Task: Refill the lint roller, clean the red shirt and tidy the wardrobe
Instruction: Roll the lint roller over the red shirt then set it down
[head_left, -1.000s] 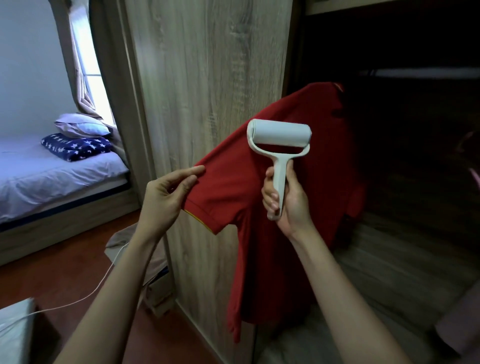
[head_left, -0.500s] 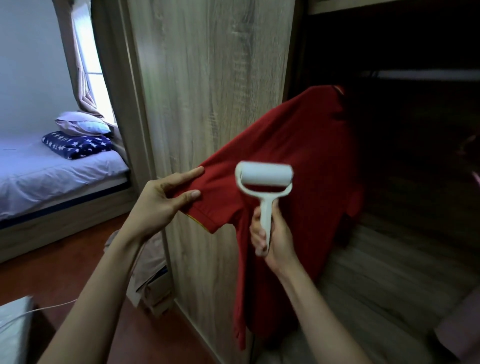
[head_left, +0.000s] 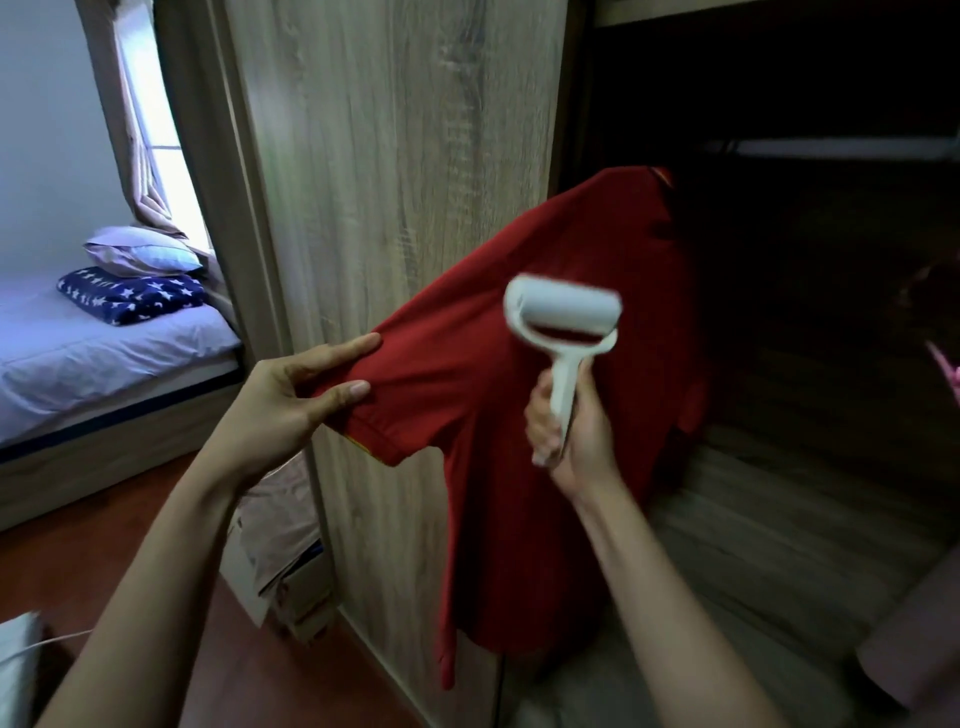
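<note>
left hand (head_left: 280, 400) pinches the red shirt (head_left: 519, 415) sleeve taut; right hand (head_left: 576, 431) grips the lint roller (head_left: 563, 325) against it.

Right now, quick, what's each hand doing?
The left hand pinches the red shirt by its sleeve.
The right hand is closed around the handle of the lint roller.

The shirt (head_left: 519, 415) hangs in the wardrobe (head_left: 395, 156), lint roller (head_left: 563, 310) before it, bed (head_left: 104, 353) far left.

One head-worn wide-angle camera looks forward and down, close to the wardrobe (head_left: 395, 156).
</note>
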